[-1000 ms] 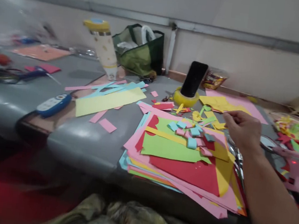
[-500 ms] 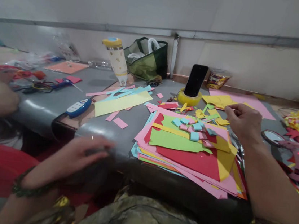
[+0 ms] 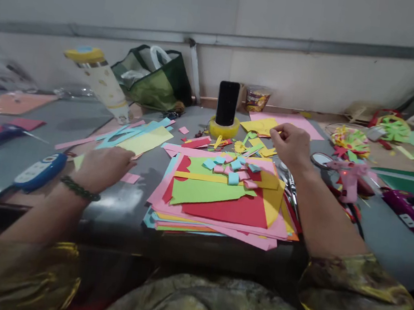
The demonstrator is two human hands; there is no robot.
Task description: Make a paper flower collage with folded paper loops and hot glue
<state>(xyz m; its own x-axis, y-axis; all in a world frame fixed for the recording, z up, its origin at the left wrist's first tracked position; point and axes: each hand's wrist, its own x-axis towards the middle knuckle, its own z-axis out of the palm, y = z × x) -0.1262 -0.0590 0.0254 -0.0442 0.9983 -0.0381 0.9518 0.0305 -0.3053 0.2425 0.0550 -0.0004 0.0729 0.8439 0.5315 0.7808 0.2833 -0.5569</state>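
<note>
My left hand [image 3: 105, 166] is over the left part of the table, at the near edge of a pale yellow paper strip [image 3: 144, 141]; its fingers are curled down and whatever they hold is hidden. My right hand [image 3: 292, 144] is raised beside the yellow paper pieces [image 3: 261, 125], thumb and fingertips pinched together, with anything between them too small to see. Between the hands lies a stack of coloured paper [image 3: 218, 214], topped by a green sheet [image 3: 206, 193] and small curled blue and pink pieces [image 3: 233, 178].
A phone [image 3: 227, 103] stands in a yellow tape roll [image 3: 217, 129]. Left are a tilted tumbler [image 3: 104, 82], a green bag [image 3: 155, 83] and a blue-white power strip [image 3: 40, 172]. A pink glue gun [image 3: 349, 182], round mirror [image 3: 320, 160] and purple tool [image 3: 407, 212] lie right.
The view has turned right. My left hand has moved up from the table's front edge onto the table by the paper strips, its fingers now curled. My right hand stays pinched near the yellow paper.
</note>
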